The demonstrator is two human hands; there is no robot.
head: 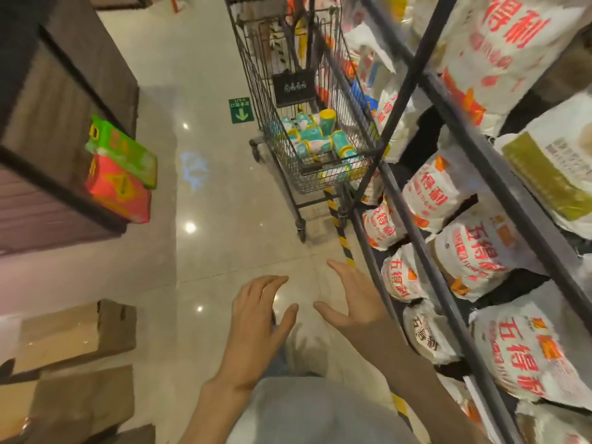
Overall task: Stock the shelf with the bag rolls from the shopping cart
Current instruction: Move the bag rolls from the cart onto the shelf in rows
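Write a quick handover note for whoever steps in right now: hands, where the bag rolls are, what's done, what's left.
Left hand: open, holding nothing, out in front over the floor.
Right hand: open, also holding nothing, beside the shelf on the right.
Bag rolls: teal and yellow, piled in the shopping cart, which stands ahead in the aisle against that shelf.
Done: no roll can be seen on a shelf; the right shelf shows white sacks with red print.
Left: walk to the cart, take rolls out, place them on the shelf. Which level they belong on is not visible.
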